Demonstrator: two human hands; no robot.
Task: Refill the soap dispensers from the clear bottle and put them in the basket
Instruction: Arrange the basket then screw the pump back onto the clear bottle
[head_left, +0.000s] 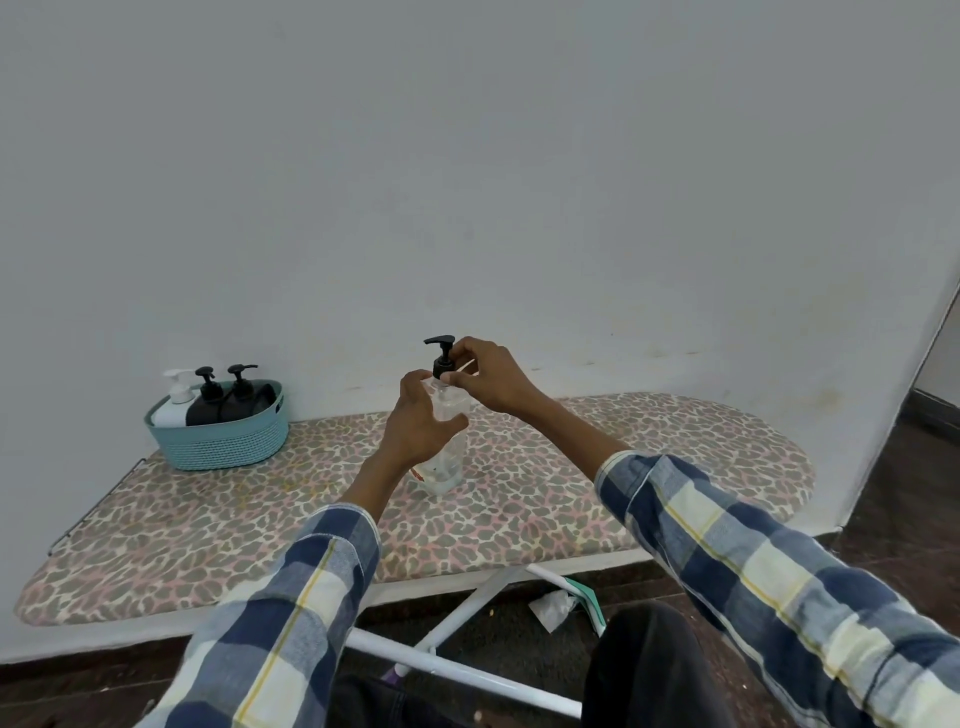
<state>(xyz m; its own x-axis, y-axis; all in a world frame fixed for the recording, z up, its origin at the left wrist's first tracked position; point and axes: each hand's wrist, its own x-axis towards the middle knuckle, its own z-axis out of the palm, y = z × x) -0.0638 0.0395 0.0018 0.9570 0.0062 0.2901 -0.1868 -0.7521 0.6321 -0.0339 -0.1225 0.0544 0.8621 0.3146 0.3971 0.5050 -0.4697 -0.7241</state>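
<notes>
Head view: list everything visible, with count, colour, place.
clear bottle: 1, clear, upright mid-board
pump: 1, black, on the clear bottle's neck
basket: 1, teal, board's far left
dispensers: 3 in the basket, one white, two black
ironing board: 1, leopard-print cover, white legs, against the wall
paper scrap: 1, white, floor under the board
left hand: grips the clear bottle's body
right hand: pinches the pump
sleeves: 2, blue plaid

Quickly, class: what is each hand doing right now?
Left hand: grips the clear plastic bottle.
Right hand: fingers pinch the bottle's black pump top.
</notes>
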